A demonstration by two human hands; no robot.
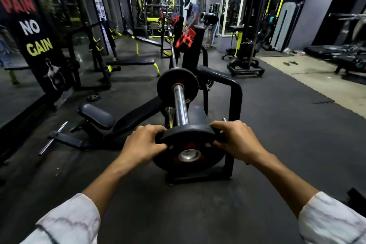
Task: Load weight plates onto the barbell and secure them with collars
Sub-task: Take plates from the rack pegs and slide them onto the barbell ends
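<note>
- The left hand [145,145] clasps the left rim of a round black rubber weight plate with red wedges around a steel hub [187,149]; its fingers [153,130] curl over the top edge and the thumb presses the near face.
- The right hand [236,142] grips the right rim of the same plate in mirror fashion, fingers wrapped over the edge and through a grip slot.
- The plate sits at the near end of the chrome barbell sleeve [180,105], its hub hole in line with the sleeve tip; the plate hides the tip, so whether the bar has entered the hole cannot be told.
- Further along the sleeve, a second black round weight plate [177,85] is seated on the bar, well apart from the held one.
- The long steel barbell [172,45] runs away from the camera across a black steel bench rack [233,93], whose tubular frame stands just right of the sleeve.
- A black padded bench [99,116] lies low to the left of the bar on the dark rubber floor [277,125].
- Two red clamp collars [185,40] rest up at the top of the rack's upright, near the bar.
- A small black plate [93,97] lies flat on the floor by the mirrored wall.
- White patterned sleeves [69,222] cover both forearms at the lower corners.
</note>
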